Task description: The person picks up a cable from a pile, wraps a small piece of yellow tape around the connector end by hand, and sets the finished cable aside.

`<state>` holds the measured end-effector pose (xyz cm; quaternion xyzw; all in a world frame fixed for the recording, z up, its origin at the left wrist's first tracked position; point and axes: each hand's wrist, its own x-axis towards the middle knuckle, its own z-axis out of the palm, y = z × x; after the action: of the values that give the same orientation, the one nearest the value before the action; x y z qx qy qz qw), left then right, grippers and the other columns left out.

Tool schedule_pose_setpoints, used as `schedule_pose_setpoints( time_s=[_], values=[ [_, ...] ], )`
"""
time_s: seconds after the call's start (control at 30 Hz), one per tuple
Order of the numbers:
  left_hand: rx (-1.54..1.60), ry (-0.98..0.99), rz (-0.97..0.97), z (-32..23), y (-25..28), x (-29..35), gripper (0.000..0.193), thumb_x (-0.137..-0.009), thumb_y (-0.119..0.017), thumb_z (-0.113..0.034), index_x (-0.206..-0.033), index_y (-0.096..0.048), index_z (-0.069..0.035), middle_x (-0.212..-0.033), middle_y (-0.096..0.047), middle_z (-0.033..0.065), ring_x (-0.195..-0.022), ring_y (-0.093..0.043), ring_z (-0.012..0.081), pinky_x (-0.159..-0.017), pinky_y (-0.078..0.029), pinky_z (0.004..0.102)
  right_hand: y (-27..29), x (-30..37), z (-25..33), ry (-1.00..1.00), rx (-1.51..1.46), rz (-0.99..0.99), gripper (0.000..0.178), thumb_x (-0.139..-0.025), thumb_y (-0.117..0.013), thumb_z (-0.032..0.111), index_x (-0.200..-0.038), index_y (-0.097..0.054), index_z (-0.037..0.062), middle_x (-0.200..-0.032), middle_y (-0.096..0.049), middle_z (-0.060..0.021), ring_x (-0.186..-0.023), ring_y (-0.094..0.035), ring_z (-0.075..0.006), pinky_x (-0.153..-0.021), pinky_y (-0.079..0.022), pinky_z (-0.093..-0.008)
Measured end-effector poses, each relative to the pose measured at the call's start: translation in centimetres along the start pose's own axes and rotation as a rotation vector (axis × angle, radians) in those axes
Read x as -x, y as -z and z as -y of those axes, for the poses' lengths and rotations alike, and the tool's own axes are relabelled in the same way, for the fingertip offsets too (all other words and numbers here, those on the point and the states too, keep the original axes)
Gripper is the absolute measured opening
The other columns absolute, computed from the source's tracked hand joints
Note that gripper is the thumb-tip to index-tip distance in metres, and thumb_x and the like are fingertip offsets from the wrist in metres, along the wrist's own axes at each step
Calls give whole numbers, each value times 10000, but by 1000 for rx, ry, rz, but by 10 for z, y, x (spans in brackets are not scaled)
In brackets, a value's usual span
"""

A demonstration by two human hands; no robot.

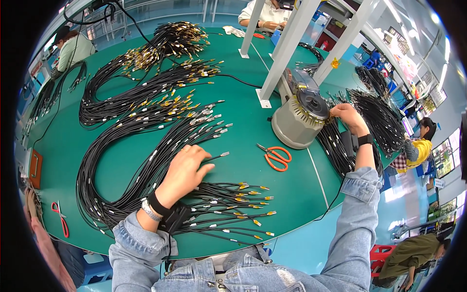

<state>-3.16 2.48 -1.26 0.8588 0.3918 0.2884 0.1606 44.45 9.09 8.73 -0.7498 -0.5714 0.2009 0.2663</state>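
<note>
My left hand lies on a bundle of black cables on the green table, its fingers pinching one thin cable with a silver tip. Below it fans out a group of cables with gold tips. My right hand reaches to the right side of a grey round machine and holds a cable end against its rim. More black cables hang beside that hand.
Orange-handled scissors lie between my hands. Red scissors sit at the left table edge. White frame posts rise behind the machine. Several cable bundles cover the far table. Other people work at the far side and right.
</note>
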Motion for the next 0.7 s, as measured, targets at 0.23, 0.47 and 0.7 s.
schedule_pose_setpoints(
  time_s=[0.23,0.47,0.7],
  values=[
    [-182,55,-28,23,-12,-8,185,-760,-657,-152,-886,-593,-33,-902,-568,104,-900,-532,293,-775,-438,383,2,8,21,67,32,-32,169,-820,-605,162,-827,-638,-3,-785,-616,-9,-731,-524,-85,-683,-403,-227],
    [-146,65,90,24,-29,-16,153,-772,-645,-113,-860,-558,-23,-834,-592,101,-815,-576,282,-695,-464,363,-42,85,97,301,-565,-171,136,-861,-570,145,-875,-616,18,-788,-579,14,-717,-487,-67,-681,-378,-215],
    [345,192,34,7,-7,-14,138,-812,-634,-108,-876,-581,2,-703,-616,88,-618,-592,185,-572,-462,286,-136,162,129,224,-930,79,103,-869,-561,106,-893,-578,7,-847,-572,-20,-793,-504,-90,-737,-394,-230]
  ],
)
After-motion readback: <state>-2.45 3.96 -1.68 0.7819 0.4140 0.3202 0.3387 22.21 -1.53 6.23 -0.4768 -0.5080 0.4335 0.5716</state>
